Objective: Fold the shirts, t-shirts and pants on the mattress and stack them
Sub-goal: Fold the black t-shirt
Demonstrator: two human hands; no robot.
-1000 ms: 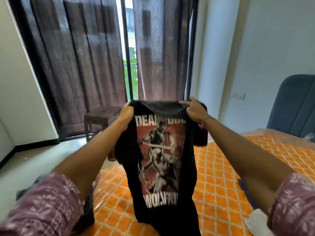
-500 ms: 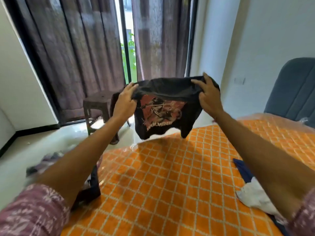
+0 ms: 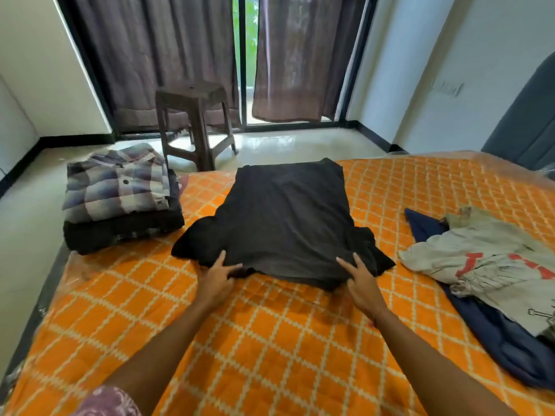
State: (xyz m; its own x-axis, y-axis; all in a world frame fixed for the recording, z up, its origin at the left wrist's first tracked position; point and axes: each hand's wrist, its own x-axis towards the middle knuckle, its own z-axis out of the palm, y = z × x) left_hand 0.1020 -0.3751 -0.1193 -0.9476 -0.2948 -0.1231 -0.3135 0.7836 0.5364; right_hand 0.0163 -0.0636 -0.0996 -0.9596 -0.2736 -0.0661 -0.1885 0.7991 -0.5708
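A black t-shirt (image 3: 285, 223) lies spread face down on the orange checked mattress (image 3: 270, 340), its hem toward the window and its sleeves sticking out left and right. My left hand (image 3: 214, 282) pinches the near left shoulder edge. My right hand (image 3: 362, 283) grips the near right shoulder edge, index finger raised. A stack of folded clothes sits at the mattress's far left corner, with a plaid shirt (image 3: 118, 184) on top of dark folded garments (image 3: 123, 229). At the right lies an unfolded pale t-shirt (image 3: 486, 259) with red print over a navy garment (image 3: 504, 340).
A brown plastic stool (image 3: 195, 115) stands on the tiled floor beyond the mattress, before dark curtains (image 3: 156, 55) and a glass door. A grey padded headboard (image 3: 528, 121) rises at the far right. The mattress's left edge drops to the floor.
The black t-shirt, held up in the air by both hands a moment ago, now lies flat on the mattress with the print face down. My view has tilted downward.
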